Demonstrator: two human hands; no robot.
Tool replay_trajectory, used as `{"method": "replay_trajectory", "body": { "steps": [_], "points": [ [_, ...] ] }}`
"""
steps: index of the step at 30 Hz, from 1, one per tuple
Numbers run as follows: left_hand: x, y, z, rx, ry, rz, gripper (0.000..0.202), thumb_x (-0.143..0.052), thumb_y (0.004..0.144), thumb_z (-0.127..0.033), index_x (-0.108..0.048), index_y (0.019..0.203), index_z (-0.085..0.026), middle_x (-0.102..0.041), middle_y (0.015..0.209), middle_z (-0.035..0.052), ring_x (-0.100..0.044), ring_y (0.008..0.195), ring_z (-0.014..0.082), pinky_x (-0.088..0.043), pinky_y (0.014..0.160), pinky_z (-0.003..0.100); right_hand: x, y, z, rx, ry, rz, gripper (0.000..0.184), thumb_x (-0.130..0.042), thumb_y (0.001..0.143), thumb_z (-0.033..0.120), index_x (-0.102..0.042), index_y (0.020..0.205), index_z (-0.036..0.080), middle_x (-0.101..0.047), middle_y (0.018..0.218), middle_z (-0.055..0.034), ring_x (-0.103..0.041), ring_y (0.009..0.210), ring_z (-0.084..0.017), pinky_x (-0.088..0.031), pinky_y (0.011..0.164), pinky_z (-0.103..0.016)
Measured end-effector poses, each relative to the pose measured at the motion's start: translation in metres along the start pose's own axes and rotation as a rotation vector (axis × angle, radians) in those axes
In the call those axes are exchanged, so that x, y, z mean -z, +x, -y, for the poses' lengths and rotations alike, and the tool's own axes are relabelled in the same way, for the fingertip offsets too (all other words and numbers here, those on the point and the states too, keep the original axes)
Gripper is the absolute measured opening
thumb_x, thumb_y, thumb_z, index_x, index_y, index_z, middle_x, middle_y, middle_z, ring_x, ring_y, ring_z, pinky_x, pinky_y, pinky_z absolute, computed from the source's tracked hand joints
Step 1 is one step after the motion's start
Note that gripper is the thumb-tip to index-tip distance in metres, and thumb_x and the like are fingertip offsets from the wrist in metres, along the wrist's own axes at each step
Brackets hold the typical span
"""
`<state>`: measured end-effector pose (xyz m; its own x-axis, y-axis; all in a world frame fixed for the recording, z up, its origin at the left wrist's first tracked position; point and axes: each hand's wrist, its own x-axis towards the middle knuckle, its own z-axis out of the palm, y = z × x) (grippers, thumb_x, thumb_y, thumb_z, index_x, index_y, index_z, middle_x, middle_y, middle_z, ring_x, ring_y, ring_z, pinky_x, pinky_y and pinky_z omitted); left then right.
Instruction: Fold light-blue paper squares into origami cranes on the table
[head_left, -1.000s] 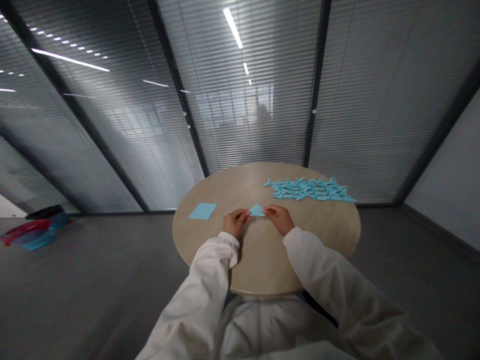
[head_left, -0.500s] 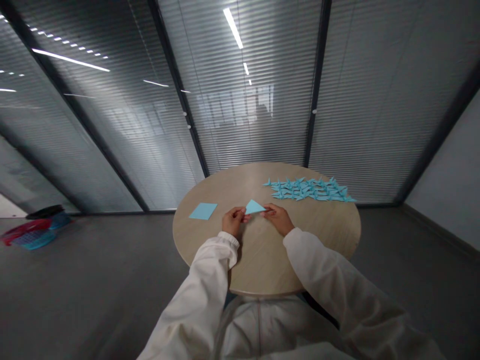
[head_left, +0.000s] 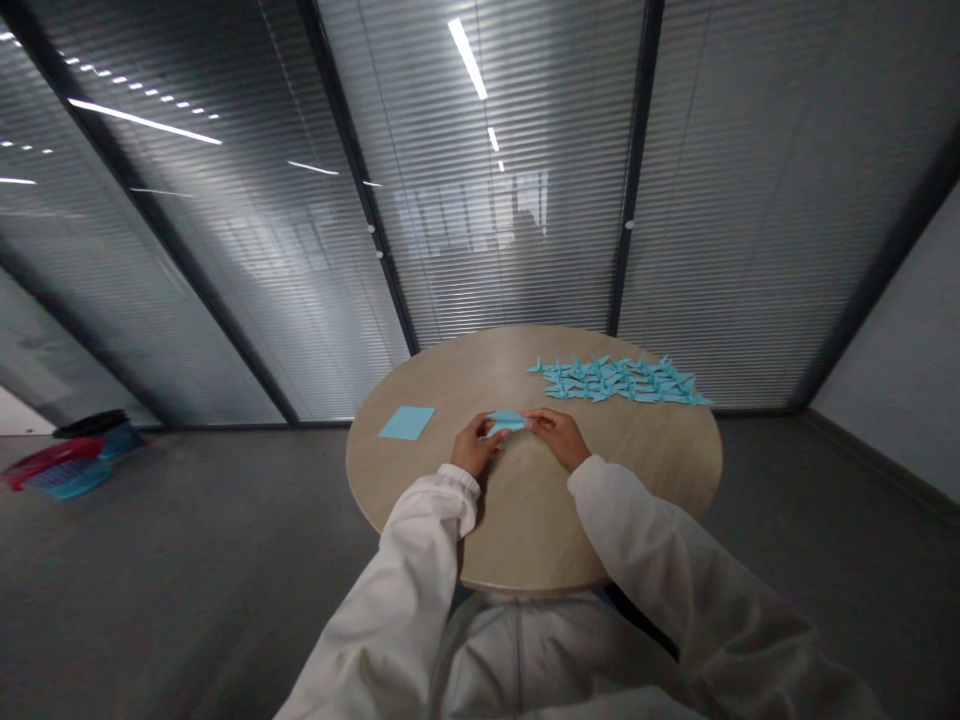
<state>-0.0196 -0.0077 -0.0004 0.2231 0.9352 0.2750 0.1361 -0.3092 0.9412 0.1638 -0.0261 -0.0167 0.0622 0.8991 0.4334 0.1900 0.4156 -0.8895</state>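
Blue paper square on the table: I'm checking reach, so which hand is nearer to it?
Left. The left hand, on the folded paper, lies right of the blue paper square, not touching it; the right hand is farther right.

Round wooden table (head_left: 637, 455) is set on grey floor (head_left: 187, 580). Blue paper sheet (head_left: 406, 422) is laid flat near the table's left edge; folded blue paper cranes (head_left: 619, 380) are packed in a tight cluster toward the far edge, touching one another. Red and blue baskets (head_left: 71, 470) are placed on the floor, well left of the table.
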Motion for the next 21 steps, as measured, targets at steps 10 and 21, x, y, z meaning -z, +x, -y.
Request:
{"method": "replay_trajectory", "body": {
  "steps": [10, 21],
  "points": [
    [0.004, 0.003, 0.003, -0.074, 0.054, -0.067, 0.033, -0.064, 0.067, -0.047, -0.059, 0.067, -0.014, -0.053, 0.058, -0.0021, -0.051, 0.057, 0.0108, -0.043, 0.055, 0.022, -0.005, -0.002, -0.003, -0.090, 0.092, 0.155, 0.033, -0.067, 0.065, 0.039, -0.069, 0.089, 0.015, -0.068, 0.079, -0.0034, -0.060, 0.071, -0.016, -0.046, 0.071, -0.029],
    [0.006, 0.003, 0.003, -0.114, 0.057, -0.052, 0.032, -0.055, 0.074, -0.047, -0.047, 0.063, -0.017, -0.040, 0.054, -0.0053, -0.041, 0.050, 0.0093, -0.034, 0.049, 0.021, -0.003, -0.006, 0.014, -0.076, -0.062, 0.301, 0.034, -0.059, 0.071, 0.046, -0.066, 0.066, 0.013, -0.052, 0.056, 0.0026, -0.044, 0.055, -0.010, -0.033, 0.055, -0.022]
  ]
}}
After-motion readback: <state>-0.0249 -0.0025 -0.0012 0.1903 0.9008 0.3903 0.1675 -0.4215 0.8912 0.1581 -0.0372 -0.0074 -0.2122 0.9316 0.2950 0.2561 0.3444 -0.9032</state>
